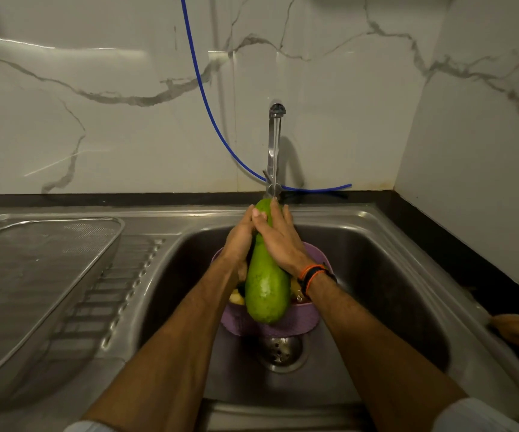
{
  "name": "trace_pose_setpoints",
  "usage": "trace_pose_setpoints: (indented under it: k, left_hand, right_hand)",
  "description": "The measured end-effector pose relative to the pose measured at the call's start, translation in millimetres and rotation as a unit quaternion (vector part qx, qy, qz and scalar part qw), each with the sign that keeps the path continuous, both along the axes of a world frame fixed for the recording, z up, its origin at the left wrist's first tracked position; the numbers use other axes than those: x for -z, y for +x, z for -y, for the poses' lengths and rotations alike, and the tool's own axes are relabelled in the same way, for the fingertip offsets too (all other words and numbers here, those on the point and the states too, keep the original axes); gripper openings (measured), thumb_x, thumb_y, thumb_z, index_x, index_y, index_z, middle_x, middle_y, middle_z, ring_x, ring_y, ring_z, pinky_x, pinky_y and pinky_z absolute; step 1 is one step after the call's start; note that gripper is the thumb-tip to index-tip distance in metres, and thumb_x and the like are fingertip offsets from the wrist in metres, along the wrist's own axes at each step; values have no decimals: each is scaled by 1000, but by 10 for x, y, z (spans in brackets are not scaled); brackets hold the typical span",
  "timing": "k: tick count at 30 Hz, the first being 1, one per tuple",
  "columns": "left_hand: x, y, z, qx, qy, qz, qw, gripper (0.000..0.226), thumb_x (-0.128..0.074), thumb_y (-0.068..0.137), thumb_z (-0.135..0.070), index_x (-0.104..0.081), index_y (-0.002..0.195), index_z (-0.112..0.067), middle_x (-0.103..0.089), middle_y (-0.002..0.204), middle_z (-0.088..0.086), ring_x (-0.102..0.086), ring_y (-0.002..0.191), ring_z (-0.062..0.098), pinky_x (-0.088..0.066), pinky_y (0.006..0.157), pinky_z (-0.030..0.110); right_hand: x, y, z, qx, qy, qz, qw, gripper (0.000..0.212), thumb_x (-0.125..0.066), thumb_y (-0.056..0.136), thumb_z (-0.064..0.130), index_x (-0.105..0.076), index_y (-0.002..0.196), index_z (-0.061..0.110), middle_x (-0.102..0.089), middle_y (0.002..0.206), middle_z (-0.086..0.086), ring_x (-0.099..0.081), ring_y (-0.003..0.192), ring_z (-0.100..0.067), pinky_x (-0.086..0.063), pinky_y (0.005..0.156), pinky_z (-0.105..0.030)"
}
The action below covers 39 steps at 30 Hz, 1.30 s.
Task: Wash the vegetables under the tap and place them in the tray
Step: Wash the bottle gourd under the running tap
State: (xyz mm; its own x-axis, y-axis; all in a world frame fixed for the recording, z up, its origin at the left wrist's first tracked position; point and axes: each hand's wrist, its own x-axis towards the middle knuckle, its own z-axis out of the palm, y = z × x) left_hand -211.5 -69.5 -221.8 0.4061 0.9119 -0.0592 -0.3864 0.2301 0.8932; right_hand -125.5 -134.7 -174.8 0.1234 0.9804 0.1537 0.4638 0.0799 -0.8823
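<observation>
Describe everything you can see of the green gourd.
The gourd is long, smooth and pale green, narrow at the far end and thick and rounded at the near end. It is held lengthwise over the sink, its narrow tip under the tap, above a purple basket. The left hand and right hand grip its narrow half.

A long, smooth, light-green gourd [266, 285] is held lengthwise over the steel sink basin [376, 263], its narrow end up under the chrome tap [274, 151]. A rectangular perforated steel tray [33, 263] lies on the drainboard at left.
</observation>
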Motion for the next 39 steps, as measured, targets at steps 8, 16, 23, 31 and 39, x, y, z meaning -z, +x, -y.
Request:
trace_pose_setpoints:
  k: [8, 16, 23, 31, 39]
  left_hand:
    - [-13, 53, 55, 9, 1, -11, 1000, 52, -54, 95, -51, -58, 137, -22, -63, 135, 6, -60, 123, 28, -44, 109, 46]
    - [-32, 22, 56, -14, -7, -17, 1000, 51, -60, 88, -53, -65, 129, -23, -67, 129, 9, -65, 117, 26, -46, 106, 49]
    - [-55, 87, 43, 8, 40, -19, 999, 79, -74, 69, -50, -52, 143, -34, -61, 138, 1, -60, 125, 25, -44, 109, 50]
    - [-98, -24, 30, -12, -5, -37, 999, 47, -52, 99, -44, -49, 144, -32, -62, 134, 11, -58, 122, 33, -51, 99, 52]
    - [-197, -53, 150, 33, 1, -35, 999, 42, -44, 104, -39, -61, 126, -8, -74, 101, 13, -72, 90, 24, -57, 80, 37]
  right_hand:
    - [52, 9, 6, 12, -9, 0, 1000, 72, -35, 99, 57, -2, 157, 27, 12, 164, -6, -5, 151, -27, -14, 119, -44]
    - [83, -18, -43, 5, 7, 0, 1000, 72, -34, 99, 57, -4, 157, 26, 9, 164, -6, -5, 151, -27, -14, 120, -47]
    - [45, 69, -88, 27, 10, -49, 998, 72, -35, 99, 56, -4, 157, 27, 5, 164, -5, -6, 151, -24, -13, 120, -44]
    - [122, 157, -86, 43, 11, -225, 973, 96, -78, 71, 48, -27, 151, 32, -42, 148, 0, -53, 125, -28, -49, 100, -51]
    - [73, 104, -152, 34, 17, -436, 899, 60, -60, 94, 16, -36, 148, 22, -53, 138, -7, -59, 118, -26, -49, 101, -47]
